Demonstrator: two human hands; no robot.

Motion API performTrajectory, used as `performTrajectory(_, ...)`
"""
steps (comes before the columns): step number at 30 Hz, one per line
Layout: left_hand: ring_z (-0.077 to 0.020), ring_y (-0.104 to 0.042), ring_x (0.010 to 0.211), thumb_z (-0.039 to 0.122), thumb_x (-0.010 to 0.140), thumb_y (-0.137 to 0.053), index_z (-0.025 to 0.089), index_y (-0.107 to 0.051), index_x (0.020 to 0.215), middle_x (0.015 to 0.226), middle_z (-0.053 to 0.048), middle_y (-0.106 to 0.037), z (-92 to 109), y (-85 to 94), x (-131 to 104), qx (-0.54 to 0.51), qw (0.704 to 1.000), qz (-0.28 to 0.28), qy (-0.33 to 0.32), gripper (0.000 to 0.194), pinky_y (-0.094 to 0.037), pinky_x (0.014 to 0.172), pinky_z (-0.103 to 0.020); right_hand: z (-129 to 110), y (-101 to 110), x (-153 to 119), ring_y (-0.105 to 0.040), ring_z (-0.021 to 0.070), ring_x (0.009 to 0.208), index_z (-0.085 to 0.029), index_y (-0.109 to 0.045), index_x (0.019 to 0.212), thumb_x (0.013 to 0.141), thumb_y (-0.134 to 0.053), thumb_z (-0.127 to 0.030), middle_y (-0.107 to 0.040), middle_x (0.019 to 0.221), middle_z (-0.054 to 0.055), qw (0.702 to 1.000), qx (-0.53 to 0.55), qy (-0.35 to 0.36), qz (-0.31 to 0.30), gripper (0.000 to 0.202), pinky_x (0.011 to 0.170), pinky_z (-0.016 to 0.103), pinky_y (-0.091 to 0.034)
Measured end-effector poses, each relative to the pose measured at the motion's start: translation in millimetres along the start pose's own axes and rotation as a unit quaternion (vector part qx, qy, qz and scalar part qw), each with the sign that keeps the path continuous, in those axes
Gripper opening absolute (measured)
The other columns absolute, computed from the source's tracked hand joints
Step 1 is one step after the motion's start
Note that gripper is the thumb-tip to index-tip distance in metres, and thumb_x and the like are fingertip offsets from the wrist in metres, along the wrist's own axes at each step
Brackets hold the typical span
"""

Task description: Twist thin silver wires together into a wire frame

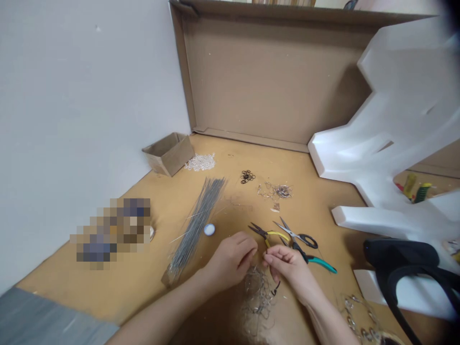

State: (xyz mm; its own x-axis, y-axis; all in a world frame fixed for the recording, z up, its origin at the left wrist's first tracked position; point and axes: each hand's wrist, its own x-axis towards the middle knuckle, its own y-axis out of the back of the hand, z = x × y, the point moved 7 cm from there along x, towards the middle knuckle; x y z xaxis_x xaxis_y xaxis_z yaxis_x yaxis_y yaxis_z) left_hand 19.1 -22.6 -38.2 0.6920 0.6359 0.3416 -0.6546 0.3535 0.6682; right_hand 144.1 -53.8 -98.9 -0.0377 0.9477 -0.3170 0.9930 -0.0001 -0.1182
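My left hand (235, 258) is closed in a pinch above the table; what it holds is too small to name. Just right of it, my right hand (285, 263) has its thumb and fingers pressed together, and the thing between them cannot be made out. A small dark hook-shaped piece (276, 288) shows under the right fingers. Below both hands lies a tangle of thin wire (258, 297). Yellow-handled pliers (265, 232), scissors (295, 235) and teal-handled pliers (319, 263) rest behind and beside my right hand.
A bundle of grey wires (197, 223) lies left, near a small white round lid (209, 229) and an open cardboard box (168, 155). Clear pieces (201, 162), black rings (247, 177) and a wire pile (283, 191) lie farther back. White foam (402, 105) stands right.
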Motion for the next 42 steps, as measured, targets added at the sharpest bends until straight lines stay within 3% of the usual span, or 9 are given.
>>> performTrajectory(3, -0.0154, -0.047, 0.074, 0.013, 0.086, -0.037, 0.015, -0.054, 0.080, 0.077, -0.006, -0.057, 9.6, -3.2, 0.6, 0.021, 0.998, -0.023, -0.058, 0.018, -0.036, 0.069, -0.027, -0.2, -1.9, -1.6, -0.046, 0.0072, 0.038, -0.016, -0.065, 0.070, 0.066, -0.069, -0.045, -0.061, 0.057, -0.001, 1.000, -0.027, -0.010, 0.007, 0.030, 0.040, 0.022, -0.035)
performTrajectory(5, -0.0155, -0.047, 0.075, 0.014, 0.086, -0.037, 0.015, -0.055, 0.078, 0.079, -0.007, -0.057, 10.8, -4.8, 1.3, 0.033, 0.997, -0.027, -0.061, 0.020, -0.036, 0.069, -0.027, -2.8, -6.2, -3.8, -0.048, 0.0084, 0.041, -0.016, -0.067, 0.067, 0.066, -0.069, -0.045, -0.059, 0.055, -0.002, 0.999, -0.048, -0.004, -0.004, 0.029, 0.043, 0.023, -0.039)
performTrajectory(9, -0.0140, -0.048, 0.076, 0.016, 0.087, -0.038, 0.014, -0.056, 0.076, 0.082, -0.006, -0.055, 3.8, -7.3, 1.7, 0.007, 1.000, -0.021, -0.009, 0.021, -0.037, 0.067, -0.024, -6.1, -12.8, -5.5, -0.052, 0.0104, 0.047, -0.017, -0.067, 0.068, 0.066, -0.069, -0.043, -0.059, 0.055, -0.001, 0.998, -0.060, 0.004, -0.037, 0.027, 0.050, 0.024, -0.043)
performTrajectory(17, -0.0095, -0.049, 0.063, 0.026, 0.082, -0.053, 0.016, -0.058, 0.082, 0.074, 0.000, -0.059, -17.0, -16.9, -0.9, -0.134, 0.978, -0.057, 0.151, 0.011, -0.037, 0.056, -0.018, 6.8, 1.5, 0.9, -0.050, 0.0082, 0.044, -0.016, -0.065, 0.069, 0.069, -0.067, -0.045, -0.061, 0.058, -0.002, 0.999, -0.027, 0.005, 0.023, 0.029, 0.044, 0.021, -0.040)
performTrajectory(23, -0.0112, -0.050, 0.068, 0.019, 0.080, -0.054, 0.016, -0.057, 0.078, 0.073, 0.000, -0.058, -15.0, -16.8, 0.9, -0.047, 0.992, -0.038, 0.109, 0.006, -0.035, 0.060, -0.020, 10.2, -0.8, 1.4, -0.047, 0.0069, 0.041, -0.015, -0.065, 0.070, 0.068, -0.068, -0.047, -0.061, 0.057, -0.002, 1.000, -0.012, -0.007, 0.021, 0.032, 0.040, 0.019, -0.035)
performTrajectory(29, -0.0129, -0.051, 0.074, 0.017, 0.086, -0.043, 0.015, -0.057, 0.078, 0.078, -0.003, -0.058, -7.1, -19.8, -0.4, 0.008, 0.999, -0.036, 0.028, 0.016, -0.036, 0.065, -0.022, 10.7, 0.1, 1.6, -0.047, 0.0062, 0.041, -0.015, -0.064, 0.069, 0.067, -0.069, -0.047, -0.060, 0.056, -0.002, 1.000, 0.002, -0.011, 0.024, 0.032, 0.040, 0.019, -0.034)
performTrajectory(36, -0.0117, -0.049, 0.067, 0.018, 0.082, -0.049, 0.015, -0.053, 0.077, 0.073, -0.001, -0.055, -9.7, -20.5, -1.4, -0.064, 0.993, -0.058, 0.083, 0.007, -0.034, 0.060, -0.021, 9.6, 2.9, 2.5, -0.046, 0.0067, 0.042, -0.015, -0.063, 0.068, 0.062, -0.074, -0.045, -0.054, 0.047, -0.004, 0.999, 0.019, -0.015, 0.035, 0.032, 0.044, 0.019, -0.034)
performTrajectory(42, -0.0130, -0.051, 0.074, 0.021, 0.080, -0.054, 0.015, -0.057, 0.075, 0.075, -0.002, -0.057, -14.1, -17.9, 0.0, -0.151, 0.980, -0.051, 0.122, 0.008, -0.037, 0.069, -0.023, 6.9, 4.3, 0.2, -0.042, 0.0049, 0.043, -0.016, -0.058, 0.060, 0.057, -0.079, -0.033, -0.054, 0.050, -0.005, 0.997, 0.060, -0.013, 0.050, 0.028, 0.044, 0.018, -0.029)
